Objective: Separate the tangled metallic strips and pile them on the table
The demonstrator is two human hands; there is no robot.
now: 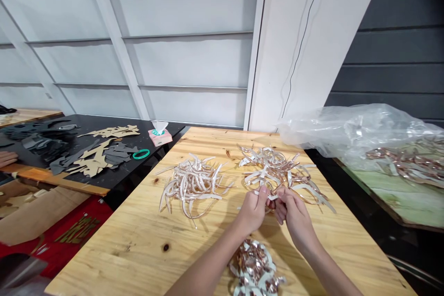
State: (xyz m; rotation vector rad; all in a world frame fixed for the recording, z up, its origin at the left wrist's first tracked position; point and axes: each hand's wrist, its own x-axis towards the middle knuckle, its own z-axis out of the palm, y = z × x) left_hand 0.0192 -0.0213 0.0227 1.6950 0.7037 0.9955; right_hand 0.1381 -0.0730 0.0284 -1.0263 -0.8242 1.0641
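Over the wooden table, my left hand (255, 208) and my right hand (293, 212) are close together, fingers pinched on a thin, pale strip (272, 197) with a shiny coppery side. Right behind them spreads a loose pile of white and copper strips (268, 162). To the left lies another heap of curved, pale strips (194, 182). Nearer to me, partly under my left forearm, is a crumpled bunch of copper and white pieces (255, 263). My fingers hide part of the held strip.
A black table (125, 162) at left bears grey and beige scraps (93, 159), a green tape ring (141, 154) and a tissue box (160, 136). Another person's hand (7, 158) rests at its edge. Clear plastic sheeting (360, 125) covers more strips (409, 162) at right.
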